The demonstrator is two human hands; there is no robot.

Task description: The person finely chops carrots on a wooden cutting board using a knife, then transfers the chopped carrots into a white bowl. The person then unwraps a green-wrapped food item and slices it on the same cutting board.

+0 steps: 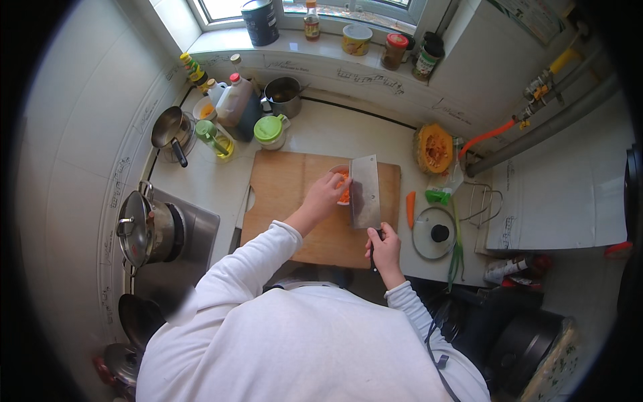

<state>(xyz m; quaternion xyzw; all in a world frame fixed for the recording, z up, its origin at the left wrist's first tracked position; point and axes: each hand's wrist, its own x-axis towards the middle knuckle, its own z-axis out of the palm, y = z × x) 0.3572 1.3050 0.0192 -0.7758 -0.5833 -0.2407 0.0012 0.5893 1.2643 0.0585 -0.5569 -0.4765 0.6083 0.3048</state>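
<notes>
My right hand (385,247) is closed round the black handle of a cleaver (365,193). The broad steel blade points away from me, at the right side of a small bowl (340,168) over the wooden cutting board (281,201). Chopped orange carrot (344,196) lies in the bowl. My left hand (334,188) is at the bowl, its fingertips near the blade's left edge; whether they hold anything cannot be told. The blade and the left hand hide part of the bowl. A carrot piece (411,208) lies right of the board.
Right of the board are a glass lid (425,232), green onion (456,256) and a cut pumpkin (435,149). Behind its left side stand a green-lidded jar (270,133), an oil bottle (221,143) and a large jug (236,108). A lidded pot (163,233) sits on the stove at left.
</notes>
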